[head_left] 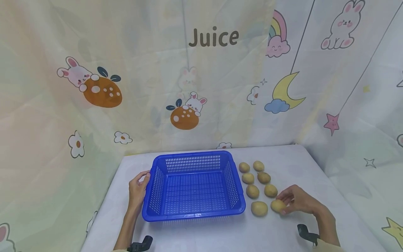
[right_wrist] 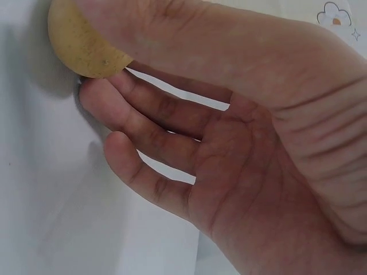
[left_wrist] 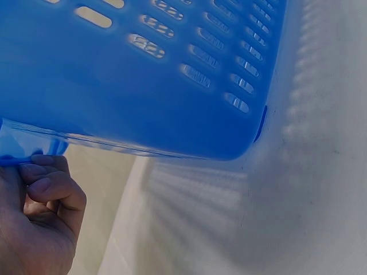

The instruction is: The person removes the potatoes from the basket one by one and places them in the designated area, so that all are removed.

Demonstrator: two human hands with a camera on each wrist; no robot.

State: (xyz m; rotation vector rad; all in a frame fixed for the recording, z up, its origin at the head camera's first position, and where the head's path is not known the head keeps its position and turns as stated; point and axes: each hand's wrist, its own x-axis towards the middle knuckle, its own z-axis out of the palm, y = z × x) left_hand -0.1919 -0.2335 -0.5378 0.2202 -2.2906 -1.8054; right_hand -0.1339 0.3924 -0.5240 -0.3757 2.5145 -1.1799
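A blue plastic basket (head_left: 193, 192) with slotted walls sits on the white table. My left hand (head_left: 137, 189) grips its left rim; in the left wrist view, the curled fingers (left_wrist: 54, 186) hold the rim beside the blue wall (left_wrist: 132, 97). To the right of the basket, several potatoes lie in two columns. My right hand (head_left: 299, 201) pinches the front potato of the right column (head_left: 277, 206) between thumb and fingers. Close up in the right wrist view, the thumb covers part of this potato (right_wrist: 86, 46), and the other fingers are bent loosely below it.
Left of the held potato lies a larger potato (head_left: 259, 209). Behind it stand others, such as the potato (head_left: 253, 191) in the left column and the potato (head_left: 270, 190) in the right one. A printed cloth (head_left: 151, 77) hangs behind the white table (head_left: 201, 236).
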